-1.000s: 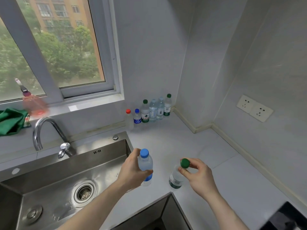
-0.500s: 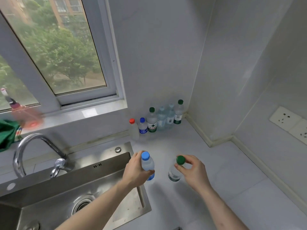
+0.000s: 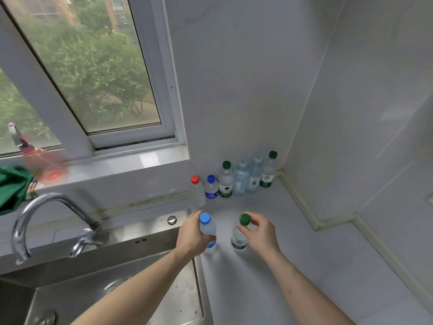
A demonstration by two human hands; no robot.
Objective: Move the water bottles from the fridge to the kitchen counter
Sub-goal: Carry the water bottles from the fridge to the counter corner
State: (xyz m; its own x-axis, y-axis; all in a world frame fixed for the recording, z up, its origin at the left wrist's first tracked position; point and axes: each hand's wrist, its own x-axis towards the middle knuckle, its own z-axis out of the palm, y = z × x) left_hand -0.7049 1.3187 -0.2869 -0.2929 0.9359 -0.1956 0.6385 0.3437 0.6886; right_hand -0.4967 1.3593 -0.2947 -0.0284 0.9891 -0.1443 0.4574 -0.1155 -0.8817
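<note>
- Two bottles are in hand above the counter, both upright and close together at about 6 o'clock from the row standing against the back wall.
- Left hand: fingers wrapped round the body of the blue-capped bottle, thumb side toward the camera; its base is at or just above the counter surface (contact cannot be told), right beside the sink edge.
- Right hand: fingertips pinching the green cap of the green-capped bottle from above, the remaining fingers curled in; the bottle hangs just to the 3 o'clock side of the blue-capped one, not touching it.
- Back row (six bottles, side by side along the wall into the corner): red cap, blue cap, green cap, two with pale caps, then another green cap at the corner end.
- Faucet curves over the sink at 9 o'clock from the hands.
- Windowsill at 11 o'clock carries a blurred pinkish spray bottle and a green cloth at the far left edge.
</note>
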